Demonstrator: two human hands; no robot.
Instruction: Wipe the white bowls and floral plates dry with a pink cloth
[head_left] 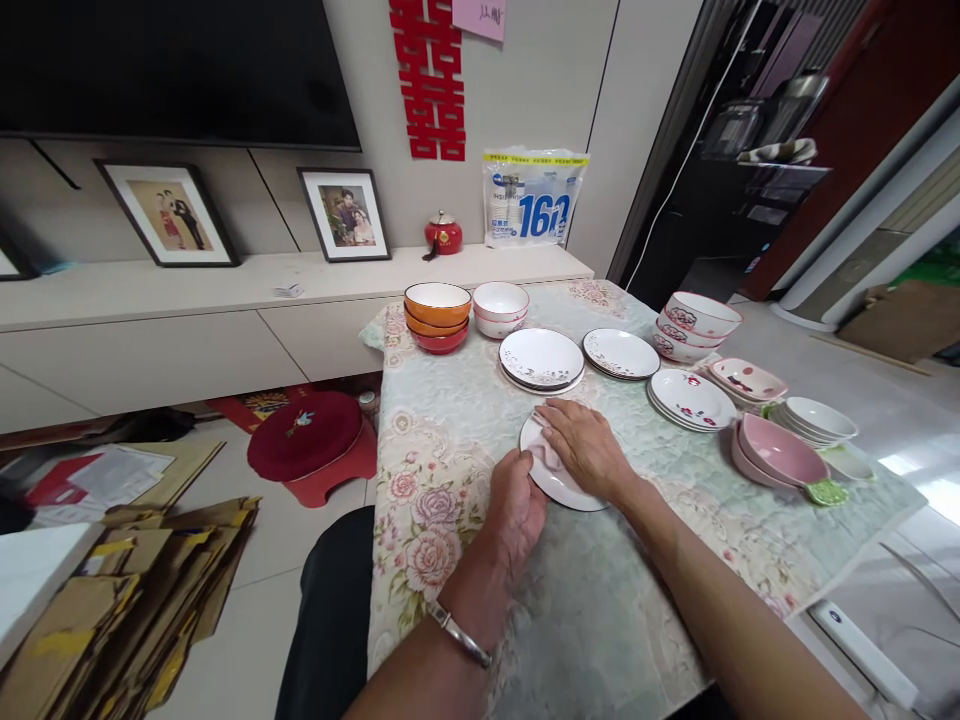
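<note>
The tabletop [465,400], covered in a flowered cloth, is spread beneath and around the hands. Beyond them and to the left, the orange bowls [437,300] and the white bowls [500,302] are stacked; well to the right, past the plates, the pink bowls [776,448] are nested. Directly beyond the hands, near but not touching them, a plate stack [541,357] is set, with the rose plates [691,398] placed further off to the right. The white plate [568,488] lies between the hands, and on this its handling seems to turn: being round, no long axis is offered, so only rim and face count. The near-left rim is held by the left hand [519,500], its thumb hooked over the edge and its fingers apparently tucked below; whether the plate's underside is borne by the tabletop cannot be told. The face is covered from the right by the right hand [586,447], laid nearly flat with its fingers pointed away and to the left. Under that palm a small pinkish rag [551,456] is pressed, partly bunched towards the left thumb; whether it is also pinched is hidden.
</note>
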